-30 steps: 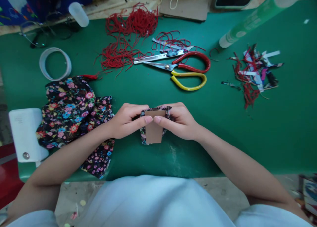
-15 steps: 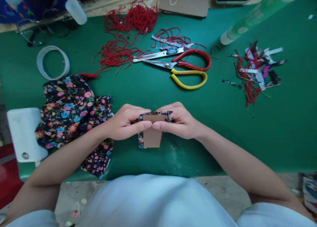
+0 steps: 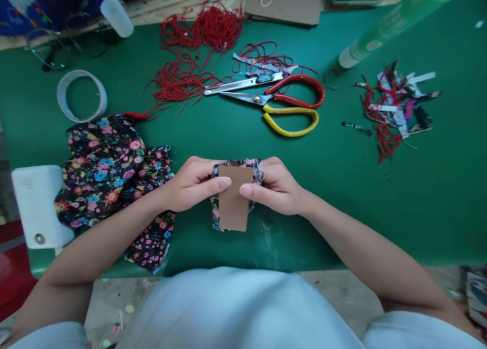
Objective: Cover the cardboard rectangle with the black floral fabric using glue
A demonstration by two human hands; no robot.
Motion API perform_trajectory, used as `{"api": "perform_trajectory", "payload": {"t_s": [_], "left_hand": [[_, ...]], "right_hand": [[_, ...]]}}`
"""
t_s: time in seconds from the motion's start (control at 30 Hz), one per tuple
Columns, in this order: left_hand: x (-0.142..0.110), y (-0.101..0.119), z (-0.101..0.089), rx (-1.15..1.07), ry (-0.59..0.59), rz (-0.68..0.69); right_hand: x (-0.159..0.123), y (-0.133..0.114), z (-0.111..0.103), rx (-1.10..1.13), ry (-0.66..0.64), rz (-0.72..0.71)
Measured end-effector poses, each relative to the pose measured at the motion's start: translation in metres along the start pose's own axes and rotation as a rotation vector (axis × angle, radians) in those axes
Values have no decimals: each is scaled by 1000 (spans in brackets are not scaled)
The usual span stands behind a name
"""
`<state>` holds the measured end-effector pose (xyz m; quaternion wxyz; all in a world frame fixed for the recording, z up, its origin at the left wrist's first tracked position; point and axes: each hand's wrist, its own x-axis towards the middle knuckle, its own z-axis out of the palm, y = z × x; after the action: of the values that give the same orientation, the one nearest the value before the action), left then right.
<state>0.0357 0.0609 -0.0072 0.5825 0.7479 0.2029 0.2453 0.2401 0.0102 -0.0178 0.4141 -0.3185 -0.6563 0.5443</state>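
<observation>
Between my hands is a small brown cardboard piece (image 3: 234, 207) with black floral fabric (image 3: 215, 212) behind it, showing along its top and sides. My left hand (image 3: 194, 184) grips the left edge, its thumb flat on the cardboard and its fingers behind. At the right edge my right hand (image 3: 277, 186) holds it the same way, thumb tip on the board. The fingers behind are mostly hidden. A larger floral cloth (image 3: 106, 171) lies bunched beside my left forearm.
Scissors (image 3: 289, 103) and a utility knife (image 3: 243, 84) lie beyond my hands, near tangled red cords (image 3: 201, 34). A tape roll (image 3: 81, 96) and a white device (image 3: 40, 207) sit left. Scraps (image 3: 395, 105) and a green tube (image 3: 388, 24) are at right.
My thumbs have moved apart and slightly up, uncovering more of the cardboard. The fabric's top edge now sits higher and looks flatter along the board.
</observation>
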Motion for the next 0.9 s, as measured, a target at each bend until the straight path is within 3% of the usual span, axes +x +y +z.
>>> {"api": "perform_trajectory", "payload": {"t_s": [0.13, 0.27, 0.53, 0.77, 0.9], "left_hand": [[-1, -2, -1, -14, 33, -23], [-2, -1, 0, 61, -69, 55], [-2, 0, -1, 114, -122, 33], [1, 2, -1, 139, -116, 90], [1, 2, 0, 164, -103, 87]], "right_hand": [[-1, 1, 0, -35, -8, 49], [0, 1, 0, -69, 16, 58], [-1, 1, 5, -207, 60, -69], [1, 1, 0, -65, 45, -13], [1, 0, 0, -99, 42, -53]]}}
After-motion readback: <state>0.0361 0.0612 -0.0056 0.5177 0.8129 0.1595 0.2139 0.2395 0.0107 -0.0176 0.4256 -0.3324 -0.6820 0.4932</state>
